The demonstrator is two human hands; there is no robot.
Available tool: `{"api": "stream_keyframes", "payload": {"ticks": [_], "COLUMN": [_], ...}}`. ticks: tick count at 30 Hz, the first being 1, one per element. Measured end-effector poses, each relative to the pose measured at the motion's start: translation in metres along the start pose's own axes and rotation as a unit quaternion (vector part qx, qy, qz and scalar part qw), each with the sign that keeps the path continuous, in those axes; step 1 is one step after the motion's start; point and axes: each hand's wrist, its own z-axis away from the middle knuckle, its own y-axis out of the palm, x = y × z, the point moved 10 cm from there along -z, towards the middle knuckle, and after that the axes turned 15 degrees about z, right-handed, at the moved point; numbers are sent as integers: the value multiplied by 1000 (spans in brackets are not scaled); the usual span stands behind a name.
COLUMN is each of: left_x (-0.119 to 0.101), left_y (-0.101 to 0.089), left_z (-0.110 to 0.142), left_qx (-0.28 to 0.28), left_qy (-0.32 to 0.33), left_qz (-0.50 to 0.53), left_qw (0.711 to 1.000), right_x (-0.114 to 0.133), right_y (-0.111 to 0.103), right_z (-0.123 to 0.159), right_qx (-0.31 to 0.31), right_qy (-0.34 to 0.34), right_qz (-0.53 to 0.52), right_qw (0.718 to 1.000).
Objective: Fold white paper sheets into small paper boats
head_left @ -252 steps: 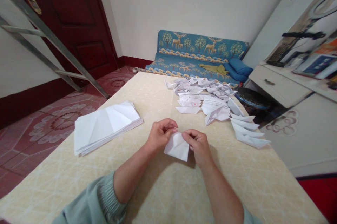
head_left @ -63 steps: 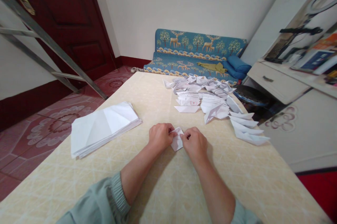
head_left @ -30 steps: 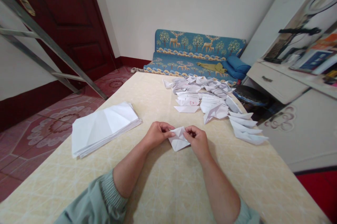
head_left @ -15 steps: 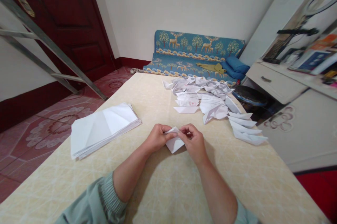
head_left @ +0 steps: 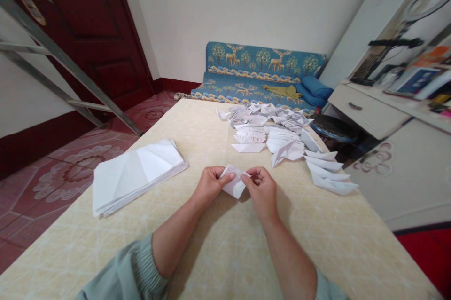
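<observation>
Between my hands is a small folded sheet of white paper [head_left: 234, 188], roughly diamond-shaped, held just above the table. My left hand [head_left: 212, 184] pinches its left corner, the thumb lying on the face toward me. At the right corner my right hand [head_left: 261, 188] grips it with thumb and fingers. The fingertips behind the paper are partly hidden. To the left lies a stack of creased white sheets [head_left: 137, 173]. Beyond my hands and to the right are many folded paper boats [head_left: 285, 140], some with print; several plain white ones [head_left: 329, 173] overlap near the right edge.
The table [head_left: 225, 253] has a pale yellow patterned cover. A blue sofa [head_left: 260, 72] with deer print stands past its far end. At the right are a dark round stool [head_left: 333, 128] and a white cabinet [head_left: 401, 163]. A metal ladder [head_left: 70, 65] leans at the left.
The folded paper has turned between my hands and its face is flatter and more open to view. My hands have moved slightly apart, both still gripping it.
</observation>
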Motion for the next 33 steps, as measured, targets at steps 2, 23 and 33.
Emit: {"api": "stream_keyframes", "payload": {"ticks": [2, 23, 33], "left_x": [-1, -6, 4], "left_y": [3, 7, 23], "left_z": [1, 3, 21], "left_qx": [10, 25, 196], "left_qy": [-4, -22, -148], "left_qz": [19, 51, -83], "left_qw": [1000, 998, 966], "right_x": [-7, -8, -21], "right_y": [5, 21, 15], "right_z": [0, -1, 1], "right_qx": [25, 153, 125], "right_qy": [36, 43, 99], "right_qz": [-65, -120, -110], "right_qw": [997, 980, 981]}}
